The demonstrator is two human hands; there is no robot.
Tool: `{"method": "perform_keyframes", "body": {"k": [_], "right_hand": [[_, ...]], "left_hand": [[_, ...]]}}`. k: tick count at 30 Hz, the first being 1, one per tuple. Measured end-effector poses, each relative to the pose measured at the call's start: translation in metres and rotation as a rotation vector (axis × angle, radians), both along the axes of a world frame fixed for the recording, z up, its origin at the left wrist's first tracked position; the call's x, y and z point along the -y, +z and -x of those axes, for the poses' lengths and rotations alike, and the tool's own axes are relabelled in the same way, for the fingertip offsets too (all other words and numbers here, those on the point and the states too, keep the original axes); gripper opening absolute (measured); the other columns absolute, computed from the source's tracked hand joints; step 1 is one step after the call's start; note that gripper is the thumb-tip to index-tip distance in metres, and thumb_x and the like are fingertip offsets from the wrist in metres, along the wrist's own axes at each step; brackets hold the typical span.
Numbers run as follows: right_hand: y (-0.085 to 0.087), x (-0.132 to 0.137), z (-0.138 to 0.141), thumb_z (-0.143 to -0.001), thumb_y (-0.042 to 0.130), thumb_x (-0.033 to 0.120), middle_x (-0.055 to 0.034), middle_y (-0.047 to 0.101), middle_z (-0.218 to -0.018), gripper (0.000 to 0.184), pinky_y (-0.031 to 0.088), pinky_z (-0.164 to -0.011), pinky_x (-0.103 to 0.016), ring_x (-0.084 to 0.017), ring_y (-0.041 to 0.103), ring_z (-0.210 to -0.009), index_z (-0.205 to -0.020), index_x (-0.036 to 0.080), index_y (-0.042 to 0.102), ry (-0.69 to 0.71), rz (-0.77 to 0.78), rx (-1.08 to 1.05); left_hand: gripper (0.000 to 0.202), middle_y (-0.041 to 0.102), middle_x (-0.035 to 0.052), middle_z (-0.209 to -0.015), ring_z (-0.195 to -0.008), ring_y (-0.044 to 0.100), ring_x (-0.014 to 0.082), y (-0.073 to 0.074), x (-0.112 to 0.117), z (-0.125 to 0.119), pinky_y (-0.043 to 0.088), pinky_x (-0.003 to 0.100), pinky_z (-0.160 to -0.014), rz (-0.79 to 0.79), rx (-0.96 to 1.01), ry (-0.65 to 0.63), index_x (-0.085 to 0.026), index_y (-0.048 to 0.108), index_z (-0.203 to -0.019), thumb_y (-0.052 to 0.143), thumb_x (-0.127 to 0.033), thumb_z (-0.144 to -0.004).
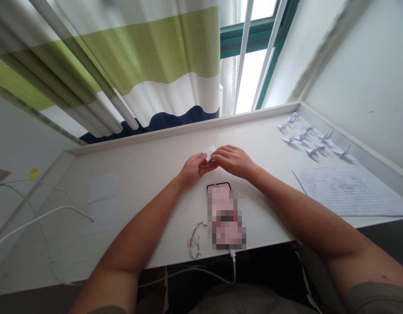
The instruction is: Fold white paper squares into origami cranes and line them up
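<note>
A small folded piece of white paper (209,152) is held up between my two hands over the middle of the desk. My left hand (195,169) grips its left side, thumb on top and fingers beneath. From the right, my right hand (233,159) closes over the paper's other edge, its curved fingers hiding part of it. Just below the hands lies a phone (221,213) with its screen lit and blurred. A beaded charm strap (194,240) rests beside the phone's left edge.
Several folded paper cranes (314,150) stand at the desk's back right. In front of them lies a stack of written sheets (345,190). White paper slips (103,196) lie on the left, near white cables (40,213). A charging cable (233,257) runs from the phone over the front edge.
</note>
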State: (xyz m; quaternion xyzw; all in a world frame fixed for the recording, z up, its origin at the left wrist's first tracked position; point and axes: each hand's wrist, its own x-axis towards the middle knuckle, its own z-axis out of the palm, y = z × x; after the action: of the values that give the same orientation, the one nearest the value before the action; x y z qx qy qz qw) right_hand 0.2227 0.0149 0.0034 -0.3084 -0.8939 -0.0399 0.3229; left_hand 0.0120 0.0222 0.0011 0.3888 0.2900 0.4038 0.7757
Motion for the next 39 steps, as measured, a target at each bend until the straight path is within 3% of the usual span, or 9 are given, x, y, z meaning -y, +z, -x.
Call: {"method": "perform_keyframes", "body": {"k": [6,11,17,25,31,39], "right_hand": [[-0.006,-0.002,-0.002,-0.108,0.051,0.015,-0.0039,0.082,-0.105,0.036,0.054,-0.078,-0.038,-0.022,0.071,-0.09,-0.129,0.033,0.075,-0.035,0.021,-0.056],[-0.009,-0.001,-0.003,-0.107,0.059,0.024,-0.0064,0.079,-0.105,0.021,0.056,-0.081,-0.04,-0.023,0.071,-0.093,-0.111,0.03,0.08,-0.064,0.129,-0.165],[-0.009,0.003,-0.005,-0.104,0.067,0.028,-0.005,0.074,-0.101,0.013,0.06,-0.085,-0.041,-0.021,0.07,-0.092,-0.099,0.026,0.078,-0.009,0.335,-0.398],[-0.009,0.004,-0.001,-0.1,0.075,0.04,-0.0055,0.075,-0.099,0.017,0.064,-0.084,-0.045,-0.021,0.072,-0.089,-0.094,0.025,0.08,0.024,0.524,-0.602],[-0.011,0.007,0.004,-0.1,0.072,0.033,-0.0046,0.073,-0.092,0.015,0.06,-0.08,-0.042,-0.02,0.068,-0.083,-0.09,0.024,0.076,-0.016,0.409,-0.537],[-0.007,0.012,0.008,-0.102,0.065,0.033,-0.0043,0.076,-0.093,0.015,0.062,-0.079,-0.041,-0.02,0.07,-0.085,-0.093,0.024,0.072,-0.107,0.375,-0.576]], "left_hand": [[0.014,0.082,0.0138,-0.11,-0.115,0.079,0.0286,0.0,-0.001,0.003,0.052,0.052,-0.121,-0.028,-0.021,-0.078,-0.014,0.074,-0.105,0.076,-0.026,-0.097],[0.031,0.082,0.0142,-0.118,-0.121,0.078,0.0295,0.0,0.0,0.007,0.05,0.052,-0.123,-0.086,-0.017,-0.129,-0.015,0.076,-0.119,0.084,-0.026,-0.091],[0.039,0.08,0.0159,-0.128,-0.126,0.076,0.0291,0.0,0.002,0.008,0.051,0.049,-0.12,-0.124,-0.042,-0.184,-0.016,0.075,-0.127,0.085,-0.032,-0.093],[0.039,0.08,0.0162,-0.131,-0.123,0.077,0.0272,-0.002,0.002,0.007,0.048,0.047,-0.122,-0.114,-0.043,-0.174,-0.017,0.075,-0.128,0.086,-0.027,-0.092],[0.035,0.08,0.0162,-0.129,-0.121,0.077,0.027,-0.003,0.004,0.004,0.049,0.049,-0.12,-0.13,-0.066,-0.148,-0.016,0.077,-0.119,0.088,-0.033,-0.091],[0.036,0.081,0.0153,-0.127,-0.116,0.079,0.027,-0.007,0.002,0.002,0.049,0.049,-0.12,-0.116,-0.086,-0.124,-0.016,0.076,-0.119,0.089,-0.018,-0.085]]}}
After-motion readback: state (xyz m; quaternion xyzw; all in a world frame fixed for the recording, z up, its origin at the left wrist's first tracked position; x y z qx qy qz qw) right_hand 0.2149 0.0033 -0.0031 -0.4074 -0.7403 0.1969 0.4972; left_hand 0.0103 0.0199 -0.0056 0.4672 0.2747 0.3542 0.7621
